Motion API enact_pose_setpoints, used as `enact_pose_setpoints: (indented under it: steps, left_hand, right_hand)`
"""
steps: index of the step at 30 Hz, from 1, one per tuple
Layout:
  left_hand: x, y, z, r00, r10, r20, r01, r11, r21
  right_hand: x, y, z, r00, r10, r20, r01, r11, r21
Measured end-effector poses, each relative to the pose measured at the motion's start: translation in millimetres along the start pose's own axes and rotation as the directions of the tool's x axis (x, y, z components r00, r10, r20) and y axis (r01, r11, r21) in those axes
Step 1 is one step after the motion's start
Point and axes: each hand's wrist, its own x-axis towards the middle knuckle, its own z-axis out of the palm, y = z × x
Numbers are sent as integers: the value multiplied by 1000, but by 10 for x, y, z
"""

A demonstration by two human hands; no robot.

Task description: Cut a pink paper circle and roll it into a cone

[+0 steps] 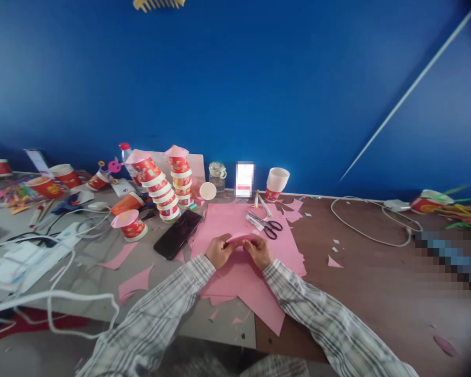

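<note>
Between them, my left hand (pixel 220 251) and my right hand (pixel 259 252) pinch a small curved piece of pink paper (pixel 241 237), one at each side of it. Both hands are closed, with fingers and thumbs on the paper's edges. Beneath them lie stacked pink paper sheets (pixel 223 217) with uneven edges. Just beyond my right hand, black-handled scissors (pixel 272 230) rest on the sheets beside a white glue-like tube (pixel 255 222). A black phone (pixel 178 234) lies to the left of my left hand.
Two stacked-cup towers with pink paper tops (pixel 157 186) stand at the back left. A glass jar (pixel 217 178), a lit screen (pixel 245 179) and stacked paper cups (pixel 277 183) line the wall. White cables (pixel 51 296) sprawl at left; pink scraps (pixel 135 283) are scattered around.
</note>
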Motion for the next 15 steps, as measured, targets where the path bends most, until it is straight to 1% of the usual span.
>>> enact_pose_setpoints:
  steps: [4,7,9,12,15]
  left_hand:
    - [-16,-35,-7,1000,12,-17,-12,1000,7]
    - [-17,-40,-23,999,22,-36,-22,1000,13]
    - [-1,-47,-44,997,12,-77,-9,999,38]
    - [47,-83,-93,983,-40,-177,54,996,74]
    - [105,-136,-149,964,-101,-247,115,992,44]
  right_hand:
    - [-3,2,-15,994,89,-65,-82,992,99]
    - [-29,21,-48,989,135,-59,-128,985,114]
    - [-52,22,-64,989,139,-51,-134,986,101]
    - [-66,-32,-64,991,135,-22,-133,986,97]
    - [-44,-137,-61,994,109,23,-111,990,90]
